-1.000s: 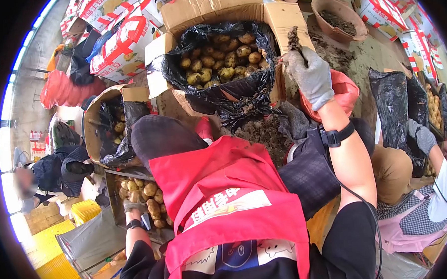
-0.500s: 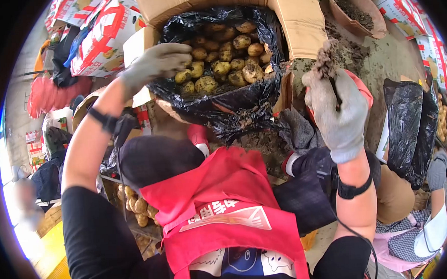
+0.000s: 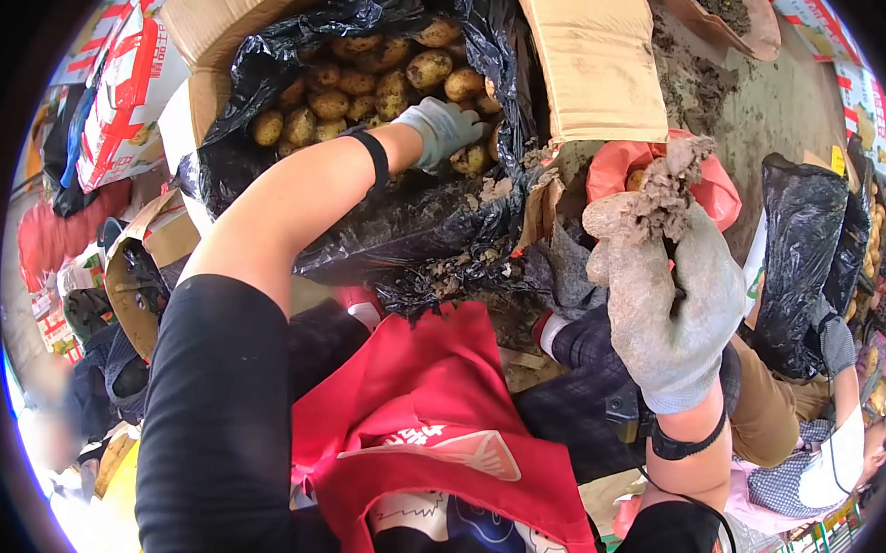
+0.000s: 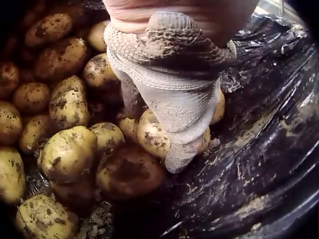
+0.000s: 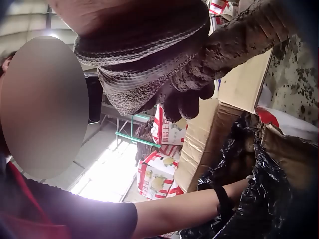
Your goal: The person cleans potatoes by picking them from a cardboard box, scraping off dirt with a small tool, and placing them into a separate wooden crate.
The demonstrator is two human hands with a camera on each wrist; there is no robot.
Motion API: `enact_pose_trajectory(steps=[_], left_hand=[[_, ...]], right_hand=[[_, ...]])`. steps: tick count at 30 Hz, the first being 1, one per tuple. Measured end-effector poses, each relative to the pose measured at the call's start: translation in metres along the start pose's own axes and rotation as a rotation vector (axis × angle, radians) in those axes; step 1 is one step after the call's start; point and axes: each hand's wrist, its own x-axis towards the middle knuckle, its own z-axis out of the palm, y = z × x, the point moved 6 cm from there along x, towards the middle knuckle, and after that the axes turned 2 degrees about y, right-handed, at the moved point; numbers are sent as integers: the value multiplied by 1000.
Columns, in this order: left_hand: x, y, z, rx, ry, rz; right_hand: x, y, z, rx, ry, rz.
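In the head view the gloved left hand [image 3: 444,130] reaches into a cardboard box [image 3: 602,57] lined with a black plastic bag [image 3: 381,220]. Its fingers extend down among soil-covered potatoes [image 3: 329,105]. In the left wrist view the hand [image 4: 172,94] touches potatoes [image 4: 152,134] near the liner's side; the fingertips are partly hidden. The gloved right hand [image 3: 669,291] is raised outside the box, its fingers curled round a clump of soil [image 3: 665,190]. Muddy glove fingers of the right hand [image 5: 149,74] fill the top of the right wrist view.
A red bag [image 3: 711,191] lies behind the right hand. Beyond it stands a basin of soil [image 3: 761,33]. Printed cartons [image 3: 124,112] are at the far left. At the right, another person's gloved hand [image 3: 835,336] is beside a black plastic bag [image 3: 798,261].
The left hand has moved from the potatoes at the lower left, over the box, and down into it. The right hand, still holding soil, has come closer to the body. The view has shifted.
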Motion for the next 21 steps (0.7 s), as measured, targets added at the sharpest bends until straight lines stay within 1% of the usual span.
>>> enact_pose_trajectory(steps=[1, 2, 3, 5, 6, 7, 9, 10, 11, 12, 13, 15, 17, 18, 19, 21], left_hand=[[-2, -2, -5, -47, -12, -16], [-10, -9, -6, -110, 125, 17], [-17, -13, -7, -106, 122, 17], [-39, -47, -11, -423, 146, -343], [-53, -54, -13, -321, 244, -245], [-64, -59, -16, -349, 118, -274], [-85, -72, -10, -424, 33, -384], [-97, -72, -6, -415, 38, -385], [-107, -68, -5, -211, 75, -330], [-113, -61, -4, -11, 109, -271], [-118, -53, -5, -7, 110, -268], [-124, -45, -8, -106, 66, -333], [-129, -31, -17, -108, 78, -309], [-129, -22, -23, -122, 116, -274], [-127, -15, -30, -139, 153, -240], [-113, -13, -31, -142, 170, -211]], right_hand=[[2, 3, 1, 58, -8, 54], [3, 5, 3, 116, -15, 107], [3, 4, 3, 119, -12, 109], [5, -1, 5, 179, -18, 129], [4, -1, 5, 206, 8, 137], [2, -3, 7, 210, 15, 126], [-1, -17, 3, 128, 124, -51], [-2, -27, 0, 60, 170, -179], [-4, -31, -2, 58, 179, -179], [-8, -42, -6, 17, 197, -266], [-13, -53, -7, -23, 213, -352], [-18, -55, -7, 18, 251, -319], [-18, -45, -6, 86, 253, -161], [-17, -43, -5, -15, 241, -175], [-17, -42, -5, -18, 243, -179], [-14, -32, -3, -36, 213, -80]])
